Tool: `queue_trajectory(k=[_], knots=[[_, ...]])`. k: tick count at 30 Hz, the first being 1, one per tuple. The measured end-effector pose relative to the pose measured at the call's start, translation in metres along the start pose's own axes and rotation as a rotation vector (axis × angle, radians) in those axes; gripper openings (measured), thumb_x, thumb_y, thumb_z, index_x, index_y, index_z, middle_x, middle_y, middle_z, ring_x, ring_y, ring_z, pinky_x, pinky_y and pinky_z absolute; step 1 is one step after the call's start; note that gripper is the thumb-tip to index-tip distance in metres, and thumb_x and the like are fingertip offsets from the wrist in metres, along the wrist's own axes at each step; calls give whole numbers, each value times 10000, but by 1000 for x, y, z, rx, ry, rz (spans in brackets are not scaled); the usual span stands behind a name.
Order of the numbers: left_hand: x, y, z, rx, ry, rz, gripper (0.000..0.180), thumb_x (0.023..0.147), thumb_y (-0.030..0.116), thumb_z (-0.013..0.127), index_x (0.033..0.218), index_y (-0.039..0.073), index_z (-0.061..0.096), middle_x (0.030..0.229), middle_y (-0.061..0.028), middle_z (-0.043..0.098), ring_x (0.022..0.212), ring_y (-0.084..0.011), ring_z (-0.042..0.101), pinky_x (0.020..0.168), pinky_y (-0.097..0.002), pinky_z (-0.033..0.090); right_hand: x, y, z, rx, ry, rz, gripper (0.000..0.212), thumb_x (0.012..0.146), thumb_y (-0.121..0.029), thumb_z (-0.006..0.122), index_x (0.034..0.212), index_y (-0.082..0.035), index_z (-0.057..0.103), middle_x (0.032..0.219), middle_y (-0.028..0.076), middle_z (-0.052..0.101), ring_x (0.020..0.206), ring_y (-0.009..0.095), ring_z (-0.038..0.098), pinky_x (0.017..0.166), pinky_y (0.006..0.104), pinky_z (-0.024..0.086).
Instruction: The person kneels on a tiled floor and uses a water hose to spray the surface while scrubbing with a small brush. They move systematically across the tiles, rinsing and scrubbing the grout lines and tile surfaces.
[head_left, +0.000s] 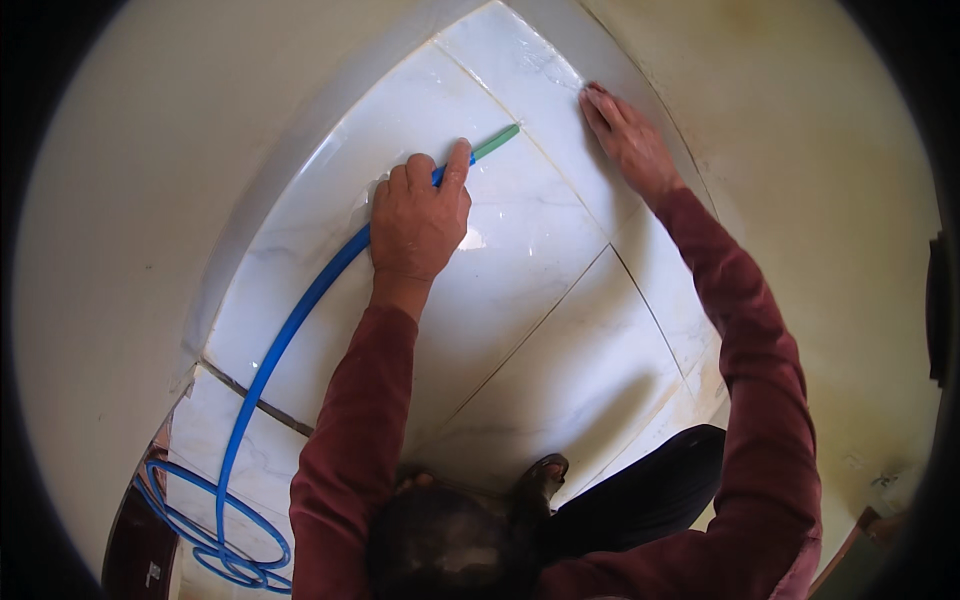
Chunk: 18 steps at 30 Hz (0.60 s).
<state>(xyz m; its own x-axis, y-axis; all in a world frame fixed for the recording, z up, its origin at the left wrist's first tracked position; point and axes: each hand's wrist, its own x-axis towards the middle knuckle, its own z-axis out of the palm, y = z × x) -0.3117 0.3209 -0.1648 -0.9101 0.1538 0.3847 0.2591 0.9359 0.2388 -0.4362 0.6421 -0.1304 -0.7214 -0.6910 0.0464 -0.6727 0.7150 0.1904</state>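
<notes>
My left hand (420, 215) is closed around a blue hose (318, 285) near its end, the index finger stretched along it. A short green tube (497, 142) sticks out past my fingers, its tip low over a joint between white marbled floor tiles (520, 270). Wet, shiny patches show on the tiles around the hose end. My right hand (632, 145) reaches to the far right edge of the floor, by the foot of the wall. Its fingers are bent and drawn together against the tile; what they hold, if anything, I cannot make out.
The hose runs back to loose coils (225, 530) at the lower left. Pale walls (130, 220) close in on both sides. A dark gap (262, 400) crosses the floor at left. My sandalled foot (545, 475) and dark trouser leg (640, 495) are close below.
</notes>
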Motion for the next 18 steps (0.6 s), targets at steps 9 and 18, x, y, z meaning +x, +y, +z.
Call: queue_trajectory(k=[9,18], knots=[[-3,-2,0,61,-7,24,455,934,249,722,1381,256,637,938,-35,519,786,-213,550,668,-363,483,-28,-24,-12,277,-55,193,613,1067,-182,571,1627,-36,370,1654,193,416,1458,358,504,1232,423,422],[1,15,-6,111,-83,12,482,912,225,727,1388,245,657,989,-43,554,824,-236,585,698,-380,505,10,-47,23,453,251,323,551,1100,-323,543,1552,-13,487,1603,207,477,1503,391,418,1261,491,318]])
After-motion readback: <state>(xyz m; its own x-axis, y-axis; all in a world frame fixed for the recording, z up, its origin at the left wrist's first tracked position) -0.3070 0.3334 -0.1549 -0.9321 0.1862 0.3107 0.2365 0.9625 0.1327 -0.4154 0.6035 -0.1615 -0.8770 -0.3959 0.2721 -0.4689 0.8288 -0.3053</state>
